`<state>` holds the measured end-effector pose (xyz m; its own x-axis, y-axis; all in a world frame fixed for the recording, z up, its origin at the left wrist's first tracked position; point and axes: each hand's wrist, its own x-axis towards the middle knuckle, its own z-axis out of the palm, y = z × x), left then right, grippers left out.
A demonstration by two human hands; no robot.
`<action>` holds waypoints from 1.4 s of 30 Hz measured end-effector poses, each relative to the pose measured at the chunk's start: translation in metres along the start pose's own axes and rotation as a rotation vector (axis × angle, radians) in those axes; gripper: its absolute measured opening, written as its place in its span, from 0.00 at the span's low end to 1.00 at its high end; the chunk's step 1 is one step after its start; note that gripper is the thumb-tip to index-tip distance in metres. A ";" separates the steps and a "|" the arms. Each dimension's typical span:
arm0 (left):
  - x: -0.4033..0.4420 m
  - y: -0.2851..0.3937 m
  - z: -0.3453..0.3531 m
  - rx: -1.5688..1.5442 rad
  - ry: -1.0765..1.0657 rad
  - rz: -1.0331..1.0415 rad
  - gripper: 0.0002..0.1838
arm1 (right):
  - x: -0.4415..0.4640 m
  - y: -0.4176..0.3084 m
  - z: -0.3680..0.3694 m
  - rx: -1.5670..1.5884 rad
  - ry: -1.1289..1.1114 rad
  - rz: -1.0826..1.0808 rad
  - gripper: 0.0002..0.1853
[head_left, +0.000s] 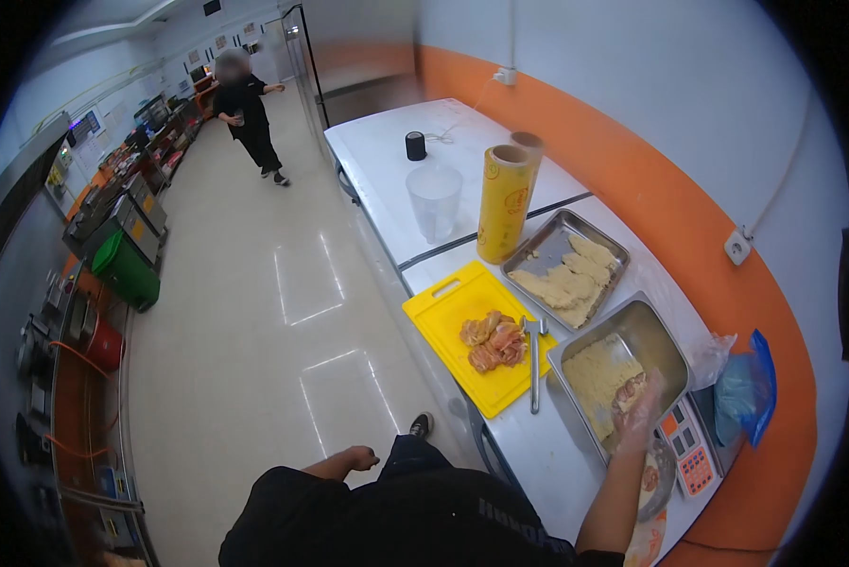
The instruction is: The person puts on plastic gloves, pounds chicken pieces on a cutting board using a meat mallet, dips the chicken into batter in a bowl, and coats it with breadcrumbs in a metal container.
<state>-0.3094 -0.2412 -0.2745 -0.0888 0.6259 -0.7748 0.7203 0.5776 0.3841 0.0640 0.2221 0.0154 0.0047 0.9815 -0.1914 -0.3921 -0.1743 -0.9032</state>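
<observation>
My right hand (640,414), in a clear plastic glove, is over the near right side of a deep steel pan (672,342). Its fingers are curled around a raw chicken piece (629,390) with some coating on it. Pale breading crumbs (602,369) cover the pan's floor. Away from the table, close to my body, my left hand (362,459) is closed; what it holds, if anything, is too small to make out. Raw chicken pieces (495,341) lie on a yellow cutting board (441,304), with a metal meat mallet (535,367) along its right edge.
A shallow steel tray (564,219) holds breaded pieces. Behind it are a yellow film roll (503,203) and a translucent plastic jug (434,201). A scale (691,454) and a bowl (663,482) sit near my right arm. Another person (247,106) stands in the aisle.
</observation>
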 end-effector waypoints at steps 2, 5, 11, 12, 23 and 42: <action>-0.007 0.007 -0.002 -0.043 0.003 -0.027 0.23 | -0.019 -0.019 0.019 0.090 -0.020 0.143 0.17; -0.015 0.015 -0.005 -0.048 0.018 -0.035 0.22 | -0.017 -0.014 0.021 0.114 -0.025 0.046 0.17; -0.026 0.016 -0.003 -0.104 0.056 -0.076 0.22 | -0.024 -0.020 0.023 0.091 0.000 0.131 0.19; -0.027 0.015 0.000 -0.094 0.069 -0.076 0.22 | -0.018 -0.014 0.018 0.110 -0.031 0.141 0.19; -0.044 0.033 -0.001 -0.181 0.044 -0.150 0.24 | -0.009 -0.005 0.010 0.220 -0.045 0.152 0.21; -0.023 0.035 -0.008 -0.101 0.029 -0.135 0.24 | -0.010 -0.010 0.008 0.085 -0.051 0.096 0.12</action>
<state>-0.2875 -0.2310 -0.2388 -0.2007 0.5534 -0.8084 0.6278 0.7061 0.3275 0.0603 0.2152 0.0299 -0.0827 0.9638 -0.2534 -0.4652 -0.2622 -0.8455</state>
